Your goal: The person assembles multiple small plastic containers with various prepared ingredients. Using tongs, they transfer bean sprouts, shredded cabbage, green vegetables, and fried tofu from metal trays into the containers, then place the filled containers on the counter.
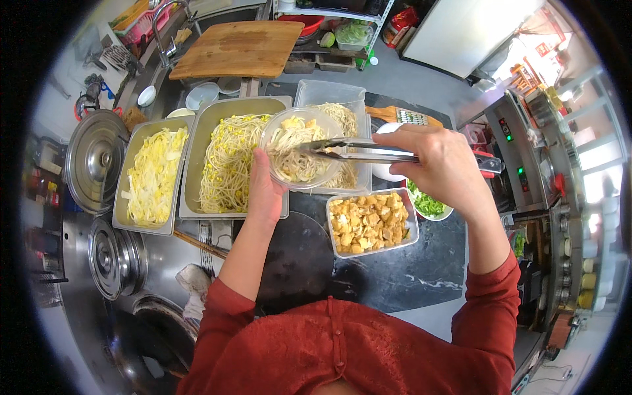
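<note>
My left hand (266, 192) grips a clear round plastic bowl (266, 135) by its left side, above the gap between two bins. Pale shredded strips (299, 131) lie in the bowl. Metal tongs (368, 150) are held in my right hand (440, 161), their tips over the strips in the bowl. Behind the bowl, a clear bin (329, 92) contains similar thin strips, partly hidden. To the left stand a steel pan (276, 103) of bean sprouts (227, 158) and another steel pan (118, 214) of shredded pale-yellow vegetable (153, 174).
A plastic tub (416, 230) of golden-brown cubes sits nearest me, beside a bowl of chopped greens (426, 199) under my right hand. A grater (409, 116) lies behind. Steel lids (104, 158) stand at left; a wooden board (240, 49) spans the sink area.
</note>
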Tool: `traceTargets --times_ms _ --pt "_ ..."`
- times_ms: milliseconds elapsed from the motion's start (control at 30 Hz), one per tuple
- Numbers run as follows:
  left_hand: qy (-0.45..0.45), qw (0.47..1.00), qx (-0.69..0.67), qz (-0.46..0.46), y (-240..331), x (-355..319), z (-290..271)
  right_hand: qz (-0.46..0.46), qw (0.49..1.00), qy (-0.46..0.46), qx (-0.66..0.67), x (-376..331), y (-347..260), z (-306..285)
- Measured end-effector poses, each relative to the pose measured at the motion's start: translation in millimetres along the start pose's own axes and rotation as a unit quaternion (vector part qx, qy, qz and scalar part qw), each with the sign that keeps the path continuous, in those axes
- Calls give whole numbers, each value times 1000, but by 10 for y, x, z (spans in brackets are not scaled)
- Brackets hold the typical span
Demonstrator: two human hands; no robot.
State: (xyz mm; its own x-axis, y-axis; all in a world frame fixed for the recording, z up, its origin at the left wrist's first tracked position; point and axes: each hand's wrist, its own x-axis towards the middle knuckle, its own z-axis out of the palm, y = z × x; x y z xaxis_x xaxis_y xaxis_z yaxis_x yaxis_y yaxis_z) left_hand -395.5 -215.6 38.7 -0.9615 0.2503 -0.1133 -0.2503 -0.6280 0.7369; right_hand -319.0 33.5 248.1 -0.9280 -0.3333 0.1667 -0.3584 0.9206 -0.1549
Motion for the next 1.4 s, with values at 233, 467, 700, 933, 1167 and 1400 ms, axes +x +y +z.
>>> traceTargets --times_ms 233,467,700,933,1167,1400 --pt "22 999 -10 -31 -7 -1 26 78 977 75 185 -128 88 -157" --pt "67 997 34 13 59 5 4 162 928 196 274 -306 339 -98" --pt "80 994 37 62 51 8 -90 150 988 31 37 -277 418 454" --pt "75 996 19 39 -26 -86 138 72 997 -33 19 16 -120 443" --pt "59 998 24 -20 34 -121 108 33 999 -9 -19 139 -186 249" --pt "29 999 23 1 4 -150 61 66 996 -32 -56 344 -161 118"
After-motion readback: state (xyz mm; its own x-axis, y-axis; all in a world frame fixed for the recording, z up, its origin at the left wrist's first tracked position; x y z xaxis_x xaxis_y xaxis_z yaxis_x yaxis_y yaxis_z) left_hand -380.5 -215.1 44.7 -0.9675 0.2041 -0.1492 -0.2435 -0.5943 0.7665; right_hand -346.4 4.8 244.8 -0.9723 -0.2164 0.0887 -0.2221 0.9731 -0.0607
